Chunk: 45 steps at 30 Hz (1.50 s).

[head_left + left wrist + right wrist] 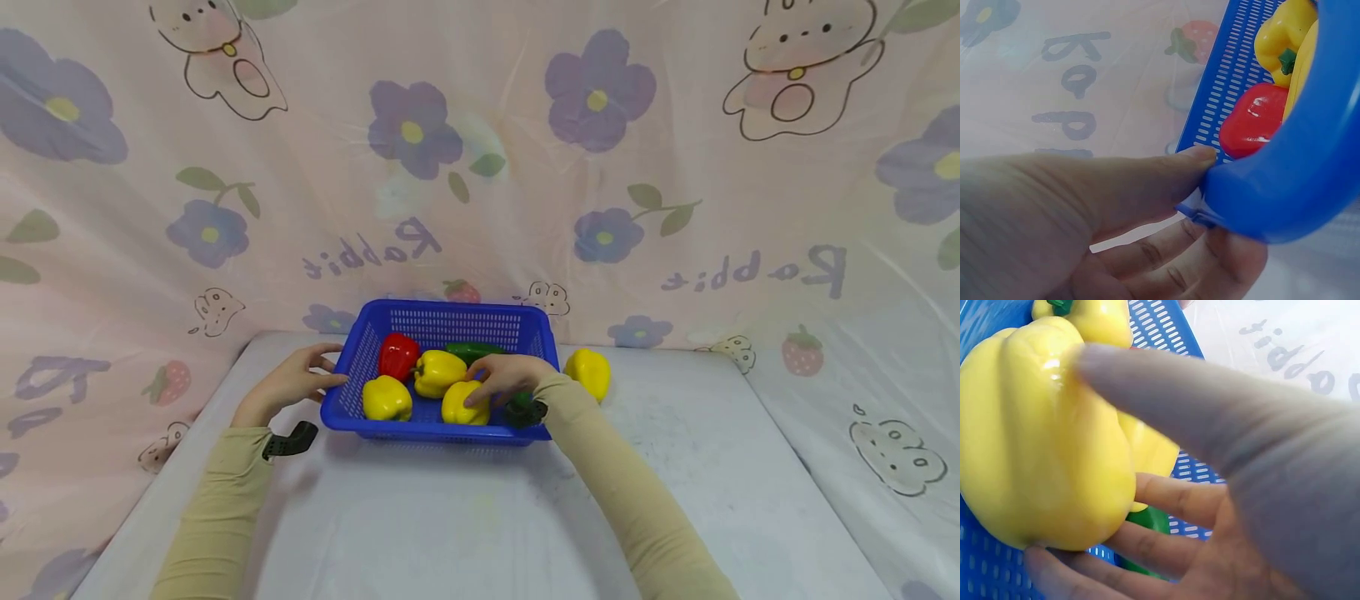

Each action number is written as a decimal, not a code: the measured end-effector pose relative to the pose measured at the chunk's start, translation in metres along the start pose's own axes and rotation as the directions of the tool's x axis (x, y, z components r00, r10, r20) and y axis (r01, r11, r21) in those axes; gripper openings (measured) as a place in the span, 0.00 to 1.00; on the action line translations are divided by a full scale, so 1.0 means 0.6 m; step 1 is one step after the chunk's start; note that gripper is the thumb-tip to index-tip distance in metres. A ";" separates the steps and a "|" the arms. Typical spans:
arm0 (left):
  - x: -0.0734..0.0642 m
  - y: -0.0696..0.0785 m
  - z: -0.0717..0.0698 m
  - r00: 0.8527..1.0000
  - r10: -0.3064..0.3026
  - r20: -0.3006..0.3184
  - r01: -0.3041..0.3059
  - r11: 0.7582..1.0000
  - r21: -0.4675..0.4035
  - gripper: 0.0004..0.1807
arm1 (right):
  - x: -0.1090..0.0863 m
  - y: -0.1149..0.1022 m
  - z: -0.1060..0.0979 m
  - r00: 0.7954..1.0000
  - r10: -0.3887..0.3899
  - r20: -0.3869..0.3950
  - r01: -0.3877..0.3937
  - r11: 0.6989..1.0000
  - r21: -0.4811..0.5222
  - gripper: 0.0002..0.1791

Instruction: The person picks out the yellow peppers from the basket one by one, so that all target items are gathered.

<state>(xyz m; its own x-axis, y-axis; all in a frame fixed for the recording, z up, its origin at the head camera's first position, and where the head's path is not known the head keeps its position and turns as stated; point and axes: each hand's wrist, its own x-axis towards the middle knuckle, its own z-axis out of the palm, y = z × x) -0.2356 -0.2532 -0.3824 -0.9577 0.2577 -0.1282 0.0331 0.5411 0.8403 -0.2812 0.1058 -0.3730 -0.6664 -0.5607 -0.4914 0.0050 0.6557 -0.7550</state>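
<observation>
My left hand grips the left rim of a blue plastic basket, thumb on top and fingers underneath in the left wrist view. Inside the basket, my right hand holds a yellow bell pepper, its thumb on one side and fingers curled at the other. Two more yellow bell peppers lie in the basket, next to a red bell pepper. Toward the back is a long green vegetable. A dark green item is partly hidden under my right wrist.
Outside the basket, a single yellow bell pepper lies by its right side. The basket stands on a white table, near a patterned cloth hanging behind it.
</observation>
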 end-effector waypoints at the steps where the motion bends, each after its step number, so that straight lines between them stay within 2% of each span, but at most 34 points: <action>1: 0.001 0.000 0.000 1.000 -0.001 0.000 0.001 1.000 0.000 0.36 | 0.000 0.001 0.000 1.000 -0.001 -0.003 0.001 1.000 0.006 0.31; 8: 0.001 0.000 0.000 1.000 0.001 0.003 -0.001 1.000 0.003 0.36 | 0.001 0.005 0.000 0.999 0.008 -0.034 -0.007 1.000 0.026 0.27; 22: -0.002 -0.003 0.002 1.000 0.005 0.003 -0.005 1.000 -0.003 0.36 | -0.003 0.010 0.001 0.998 0.005 -0.067 -0.010 0.997 -0.078 0.28; 29: -0.002 -0.001 0.002 1.000 0.004 -0.002 -0.004 1.000 0.003 0.36 | -0.005 0.015 -0.007 0.996 -0.043 -0.080 0.036 0.995 -0.096 0.27; 34: -0.001 0.000 0.002 1.000 0.004 -0.007 -0.004 1.000 0.009 0.36 | -0.008 0.016 -0.014 0.991 -0.055 -0.121 0.043 0.994 -0.100 0.27; 39: -0.002 -0.001 0.002 1.000 0.006 -0.005 -0.006 1.000 0.001 0.37 | -0.018 0.012 -0.018 0.983 -0.089 -0.160 0.062 0.984 -0.166 0.28; 45: -0.001 -0.004 0.001 1.000 0.010 -0.003 -0.010 1.000 -0.001 0.38 | -0.037 0.005 -0.024 0.965 -0.167 -0.204 0.115 0.962 -0.248 0.28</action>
<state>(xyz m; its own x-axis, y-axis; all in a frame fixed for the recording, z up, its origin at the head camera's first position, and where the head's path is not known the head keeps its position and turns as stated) -0.2349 -0.2541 -0.3843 -0.9583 0.2602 -0.1184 0.0419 0.5376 0.8422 -0.2772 0.1275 -0.3584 -0.7957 -0.5475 -0.2590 -0.2563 0.6918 -0.6750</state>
